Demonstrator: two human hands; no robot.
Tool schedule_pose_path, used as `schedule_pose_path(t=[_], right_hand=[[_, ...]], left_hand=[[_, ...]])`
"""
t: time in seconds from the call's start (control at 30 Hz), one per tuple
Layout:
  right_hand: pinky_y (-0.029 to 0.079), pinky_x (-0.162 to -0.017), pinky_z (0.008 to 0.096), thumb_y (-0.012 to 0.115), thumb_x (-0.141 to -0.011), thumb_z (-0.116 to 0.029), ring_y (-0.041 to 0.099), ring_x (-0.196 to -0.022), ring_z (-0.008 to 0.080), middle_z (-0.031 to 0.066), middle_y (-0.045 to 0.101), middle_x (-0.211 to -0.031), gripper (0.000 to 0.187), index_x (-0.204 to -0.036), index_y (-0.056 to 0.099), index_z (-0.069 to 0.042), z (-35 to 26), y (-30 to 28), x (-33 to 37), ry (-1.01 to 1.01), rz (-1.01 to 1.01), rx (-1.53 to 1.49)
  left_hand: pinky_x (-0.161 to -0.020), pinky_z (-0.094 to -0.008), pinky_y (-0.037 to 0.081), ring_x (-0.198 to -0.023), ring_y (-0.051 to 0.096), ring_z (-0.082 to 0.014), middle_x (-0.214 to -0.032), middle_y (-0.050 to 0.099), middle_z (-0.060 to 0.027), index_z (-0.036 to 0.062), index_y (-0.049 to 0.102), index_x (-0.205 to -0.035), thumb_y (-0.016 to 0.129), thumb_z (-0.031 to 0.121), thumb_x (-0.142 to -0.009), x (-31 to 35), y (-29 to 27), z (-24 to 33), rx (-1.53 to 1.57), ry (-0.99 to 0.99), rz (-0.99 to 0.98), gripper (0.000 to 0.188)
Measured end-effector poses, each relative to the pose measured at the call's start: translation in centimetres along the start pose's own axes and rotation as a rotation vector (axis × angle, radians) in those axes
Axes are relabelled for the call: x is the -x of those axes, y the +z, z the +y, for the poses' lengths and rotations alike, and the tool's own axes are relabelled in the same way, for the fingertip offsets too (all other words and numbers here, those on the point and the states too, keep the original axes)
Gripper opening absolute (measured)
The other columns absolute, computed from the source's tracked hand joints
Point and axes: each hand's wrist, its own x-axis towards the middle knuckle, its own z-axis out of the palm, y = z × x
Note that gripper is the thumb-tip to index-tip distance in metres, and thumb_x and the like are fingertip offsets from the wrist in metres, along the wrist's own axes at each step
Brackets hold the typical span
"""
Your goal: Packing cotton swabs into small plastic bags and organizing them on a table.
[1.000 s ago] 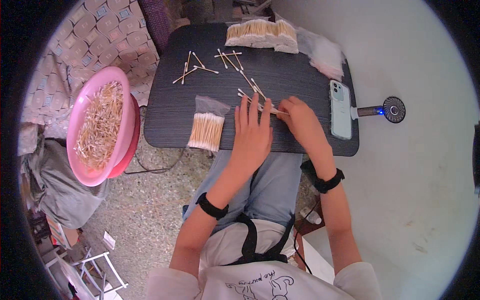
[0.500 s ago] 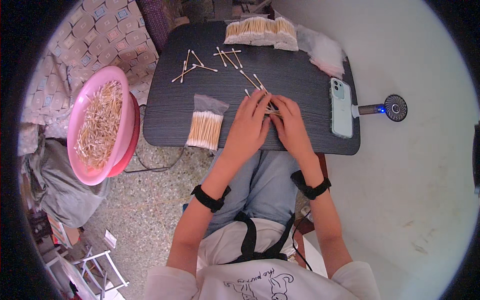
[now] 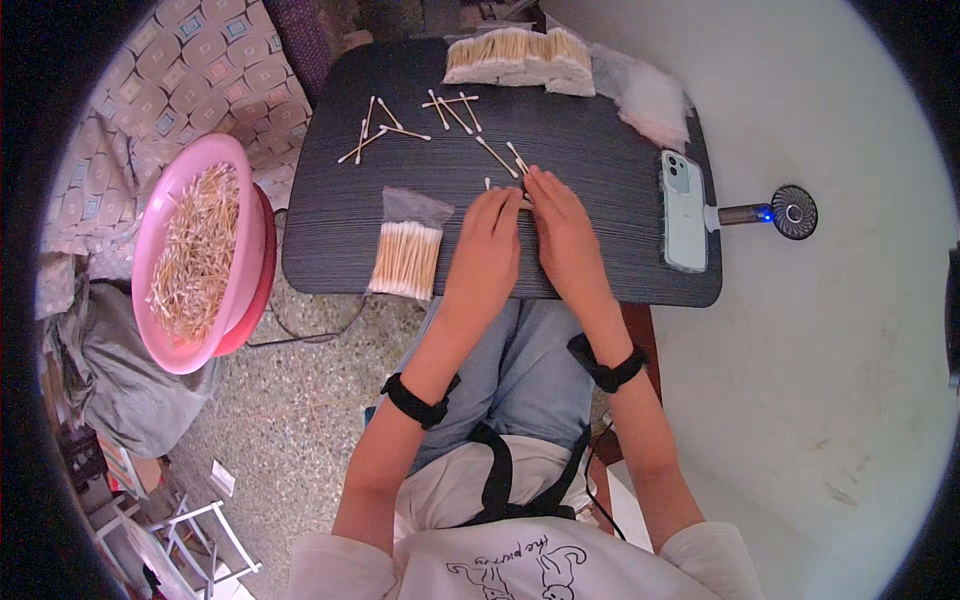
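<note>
My left hand [image 3: 487, 245] and my right hand [image 3: 572, 240] are close together over the near middle of the dark tabletop. The fingers of both are bent and pressed together around cotton swabs [image 3: 526, 204], which mostly hide beneath them. Just beyond the fingertips lie loose cotton swabs [image 3: 497, 158], some partly covered by the right hand. To the left of my left hand rests a clear bag of cotton swabs [image 3: 408, 258], its swabs lined up side by side. Farther off, more loose cotton swabs lie in a left cluster [image 3: 383, 130] and a middle cluster [image 3: 456, 110].
Several filled swab bags [image 3: 520, 60] line the table's [image 3: 330, 240] far edge, beside clear empty bags [image 3: 650, 105]. A phone [image 3: 684, 215] lies at the right, near a small fan [image 3: 795, 212] by the wall. A pink basin [image 3: 145, 270] heaped with swabs stands left of the table.
My hands have drawn slightly apart at the wrists, and the swabs that showed between them are now mostly covered. My right fingers have stretched a little farther forward.
</note>
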Motion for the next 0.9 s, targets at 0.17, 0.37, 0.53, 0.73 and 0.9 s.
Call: schedule_pose_path(t=[0.17,0.37,0.53,0.73,0.9], right_hand=[[0.039,-0.104,0.0406,0.050,-0.086,0.001,0.050,-0.123,0.0328,0.0161,0.056,-0.129,0.037,-0.123,0.055,0.001,0.0,0.1,0.2,0.051,0.071,-0.048],[0.043,-0.099,0.0412,0.053,-0.088,0.001,0.054,-0.117,0.0348,0.0181,0.060,-0.121,0.034,-0.121,0.059,-0.003,-0.5,0.3,-0.4,0.085,0.153,-0.160],[0.046,-0.095,0.0407,0.055,-0.089,0.000,0.057,-0.113,0.0354,0.0204,0.062,-0.115,0.031,-0.117,0.063,-0.007,-0.4,-0.1,-0.2,0.135,0.201,-0.134],[0.039,-0.102,0.0476,0.053,-0.086,0.002,0.058,-0.110,0.0355,0.0171,0.064,-0.110,0.028,-0.110,0.065,-0.004,0.2,-0.4,0.0,0.224,0.279,-0.043],[0.033,-0.107,0.0473,0.052,-0.086,0.002,0.053,-0.117,0.0324,0.0134,0.064,-0.114,0.034,-0.117,0.062,-0.009,0.2,-0.9,-0.2,0.051,0.101,-0.176]], left_hand=[[-0.100,-0.0432,0.039,-0.114,0.050,-0.0363,-0.123,0.052,-0.0194,-0.0029,0.052,-0.122,0.055,0.000,-0.084,-0.2,-0.3,0.6,-0.059,-0.024,0.129,0.039],[-0.093,-0.0420,0.042,-0.106,0.052,-0.0346,-0.114,0.056,-0.0159,0.0003,0.056,-0.117,0.056,0.001,-0.084,-0.1,-0.6,0.6,-0.033,-0.091,0.146,0.033],[-0.091,-0.0412,0.043,-0.103,0.053,-0.0333,-0.109,0.059,-0.0139,0.0025,0.059,-0.114,0.056,-0.003,-0.081,0.1,-0.7,0.6,-0.055,-0.111,0.143,0.033],[-0.092,-0.0417,0.042,-0.103,0.053,-0.0326,-0.108,0.059,-0.0128,0.0044,0.061,-0.112,0.056,-0.006,-0.078,0.3,-1.3,0.4,0.011,-0.041,0.050,0.036],[-0.099,-0.0442,0.039,-0.114,0.048,-0.0356,-0.123,0.053,-0.0157,0.0058,0.056,-0.121,0.054,-0.005,-0.081,-0.4,-0.8,0.8,0.020,-0.019,0.092,0.041]])
